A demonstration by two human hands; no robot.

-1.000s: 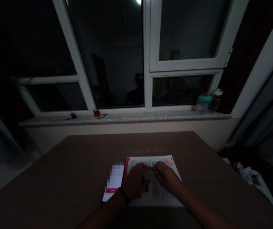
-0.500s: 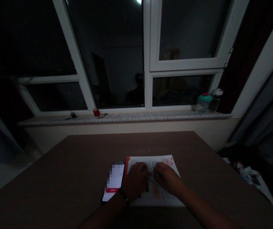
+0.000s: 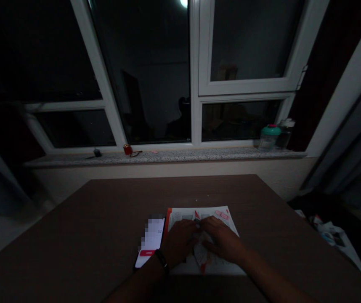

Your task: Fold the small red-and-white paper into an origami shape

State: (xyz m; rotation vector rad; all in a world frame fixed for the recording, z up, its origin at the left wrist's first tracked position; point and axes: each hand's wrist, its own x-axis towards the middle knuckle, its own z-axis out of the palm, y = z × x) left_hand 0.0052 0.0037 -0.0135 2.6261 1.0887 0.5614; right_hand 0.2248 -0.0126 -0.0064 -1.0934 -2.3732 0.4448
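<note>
A small folded paper (image 3: 200,253) with red tips stands out pale on a printed booklet (image 3: 227,266). Its top tip points away from me and its lower tip towards me, while its middle is partly hidden by my fingers. My left hand (image 3: 180,239) is closed over its left side, with a dark band at the wrist. From the right, my right hand (image 3: 224,239) grips it too, fingertips near the upper part and thumb lower down. The fingertips of both hands almost meet over the paper; dim light hides the exact grip.
A lit phone (image 3: 152,235) lies left of the booklet on the brown table (image 3: 73,235). Beyond the table, a stone windowsill (image 3: 180,155) bears a red can (image 3: 127,149), a green-lidded bottle (image 3: 269,136) and a clear bottle. Papers (image 3: 335,237) lie beyond the table's right edge.
My fingers have shifted from a close pinch to lying over the paper, with the right hand slightly more spread. The paper's red tips now show above and below the hands.
</note>
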